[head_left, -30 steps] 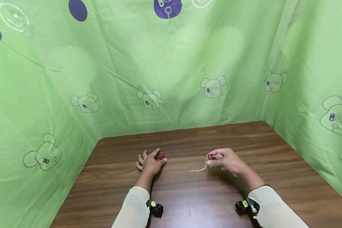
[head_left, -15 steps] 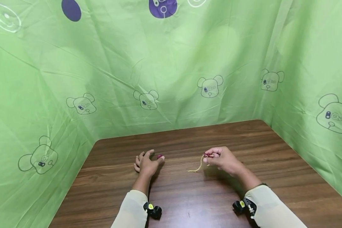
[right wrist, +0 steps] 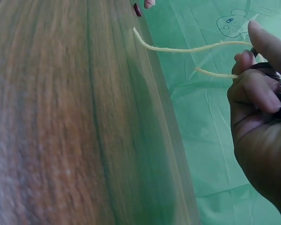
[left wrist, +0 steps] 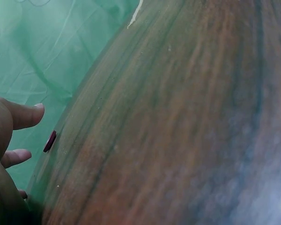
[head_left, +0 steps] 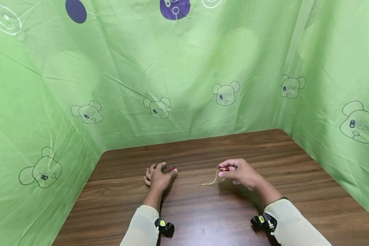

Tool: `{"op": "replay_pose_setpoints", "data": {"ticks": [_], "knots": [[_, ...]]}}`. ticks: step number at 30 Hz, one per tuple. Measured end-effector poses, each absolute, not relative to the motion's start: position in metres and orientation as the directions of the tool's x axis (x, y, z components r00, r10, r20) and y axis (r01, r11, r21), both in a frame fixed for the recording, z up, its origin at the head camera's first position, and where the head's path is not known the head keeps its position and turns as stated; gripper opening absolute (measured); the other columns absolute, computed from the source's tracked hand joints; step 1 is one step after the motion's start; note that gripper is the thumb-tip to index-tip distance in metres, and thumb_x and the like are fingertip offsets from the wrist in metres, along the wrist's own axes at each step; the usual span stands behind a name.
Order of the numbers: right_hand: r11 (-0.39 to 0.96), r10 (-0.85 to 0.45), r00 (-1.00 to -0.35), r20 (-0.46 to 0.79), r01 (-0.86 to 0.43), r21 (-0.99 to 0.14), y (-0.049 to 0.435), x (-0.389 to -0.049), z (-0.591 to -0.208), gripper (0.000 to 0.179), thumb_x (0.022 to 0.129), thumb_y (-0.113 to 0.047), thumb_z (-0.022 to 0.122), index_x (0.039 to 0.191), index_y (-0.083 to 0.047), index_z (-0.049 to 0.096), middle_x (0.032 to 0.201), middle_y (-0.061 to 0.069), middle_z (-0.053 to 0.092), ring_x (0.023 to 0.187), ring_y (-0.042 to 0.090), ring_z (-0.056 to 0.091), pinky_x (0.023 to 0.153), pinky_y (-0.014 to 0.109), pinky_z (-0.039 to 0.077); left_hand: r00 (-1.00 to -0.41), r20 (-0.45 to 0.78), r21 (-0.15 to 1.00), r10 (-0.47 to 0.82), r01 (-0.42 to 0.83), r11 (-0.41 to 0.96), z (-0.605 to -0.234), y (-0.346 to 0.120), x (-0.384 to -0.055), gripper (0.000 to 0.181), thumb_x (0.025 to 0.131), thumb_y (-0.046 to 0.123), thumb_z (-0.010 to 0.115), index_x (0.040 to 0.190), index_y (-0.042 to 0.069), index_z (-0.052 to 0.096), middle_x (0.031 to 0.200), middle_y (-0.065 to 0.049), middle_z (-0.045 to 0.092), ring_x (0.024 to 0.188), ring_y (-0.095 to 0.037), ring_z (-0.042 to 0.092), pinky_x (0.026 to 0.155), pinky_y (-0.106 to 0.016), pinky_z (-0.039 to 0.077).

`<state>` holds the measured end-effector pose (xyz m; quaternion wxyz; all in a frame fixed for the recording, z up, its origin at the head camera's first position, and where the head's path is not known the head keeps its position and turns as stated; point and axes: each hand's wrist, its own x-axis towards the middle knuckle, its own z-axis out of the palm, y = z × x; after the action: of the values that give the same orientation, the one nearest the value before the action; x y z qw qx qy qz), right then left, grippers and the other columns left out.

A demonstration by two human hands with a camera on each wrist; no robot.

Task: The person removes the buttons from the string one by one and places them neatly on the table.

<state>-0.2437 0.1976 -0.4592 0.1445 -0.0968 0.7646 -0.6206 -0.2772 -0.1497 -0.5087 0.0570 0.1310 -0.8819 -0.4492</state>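
A small flat dark red disc (head_left: 172,169) lies on the table, and its thin edge shows in the left wrist view. My left hand (head_left: 160,177) is spread around it, palm toward the table. Its thumb lies right by the disc, and in the left wrist view a gap shows between the disc (left wrist: 49,141) and the fingers. With thumb and fingers my right hand (head_left: 241,173) grips several dark red discs (head_left: 224,168) strung on a yellow string (head_left: 214,180). Two ends of the string stick out, one trailing left to the tabletop. The right fingers partly hide the discs.
The brown wood-grain table (head_left: 190,205) has rounded far corners. A green printed cloth (head_left: 190,68) hangs around its back and sides. Black wrist cameras are strapped over both pale sleeves (head_left: 141,225).
The head view has shifted slightly. The left thumb has come up to the lone disc, now partly covering it. The strung discs have turned a little in the right fingers.
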Motion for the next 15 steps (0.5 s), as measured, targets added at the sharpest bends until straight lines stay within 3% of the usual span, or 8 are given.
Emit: {"op": "replay_pose_setpoints", "data": {"ticks": [15], "knots": [[0.163, -0.348, -0.932, -0.102, 0.047, -0.985, 0.1971, -0.2444, -0.4611, 0.035, 0.091, -0.013, 0.087, 0.125, -0.01, 0.077, 0.098, -0.011, 0.08, 0.078, 0.002, 0.067, 0.057, 0.024, 0.047, -0.948, 0.04, 0.837, -0.317, -0.142, 0.529, -0.5093, -0.1485, -0.274, 0.063, 0.095, 0.04, 0.084, 0.146, 0.011, 0.062, 0.174, -0.023, 0.03, 0.165, -0.05, 0.006, 0.127, -0.073, -0.003]]}}
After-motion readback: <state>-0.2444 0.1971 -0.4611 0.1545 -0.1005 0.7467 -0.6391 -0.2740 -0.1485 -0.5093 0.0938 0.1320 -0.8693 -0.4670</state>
